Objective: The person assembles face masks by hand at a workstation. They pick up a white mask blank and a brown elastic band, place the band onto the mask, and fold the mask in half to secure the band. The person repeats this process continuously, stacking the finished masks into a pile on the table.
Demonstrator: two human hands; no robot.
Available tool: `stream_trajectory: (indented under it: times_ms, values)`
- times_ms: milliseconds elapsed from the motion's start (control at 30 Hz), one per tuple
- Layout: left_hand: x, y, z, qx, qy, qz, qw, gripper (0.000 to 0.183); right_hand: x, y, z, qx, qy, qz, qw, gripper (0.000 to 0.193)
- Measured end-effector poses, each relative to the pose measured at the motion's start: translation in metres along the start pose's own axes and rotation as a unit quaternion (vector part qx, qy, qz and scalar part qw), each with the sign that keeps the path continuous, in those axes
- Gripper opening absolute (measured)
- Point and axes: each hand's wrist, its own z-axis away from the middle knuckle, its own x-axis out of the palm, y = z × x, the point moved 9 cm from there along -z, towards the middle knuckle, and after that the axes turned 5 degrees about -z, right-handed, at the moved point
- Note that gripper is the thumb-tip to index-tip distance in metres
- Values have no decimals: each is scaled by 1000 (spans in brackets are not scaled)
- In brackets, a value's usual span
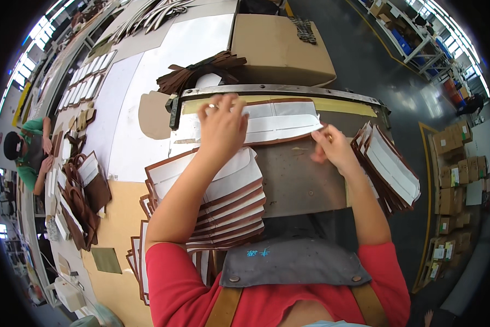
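A long white-faced panel with brown edging lies across the dark work surface, just below a metal bar. My right hand pinches its right end at the corner between thumb and finger. Over the panel's left end is my left hand, fingers apart; whether they touch the panel I cannot tell. Beneath my left forearm, a stack of similar brown-edged white panels fans toward me. More such panels hang in a bundle to the right of my right forearm.
A large cardboard box stands beyond the bar, with a bunch of brown strips at its left. On the left table lie brown pieces with handles. A co-worker in green sits farther left. Boxes line the right side.
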Motion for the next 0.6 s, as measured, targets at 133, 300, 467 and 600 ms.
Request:
stream_trajectory:
  times_ms: [133, 300, 467, 600]
  values:
    - [44, -1, 21, 10, -185, -7, 983, 35, -26, -25, -5, -71, 98, 283, 952, 25]
    - [55, -13, 16, 2, -199, -56, 978, 43, 28, -50, -32, -423, 79, 311, 847, 28]
    - [61, -17, 17, 3, -209, -23, 978, 46, 38, -44, -38, -428, 76, 373, 820, 34]
    - [66, -14, 12, 13, -199, -22, 980, 47, 37, -44, -37, -430, 100, 414, 796, 34]
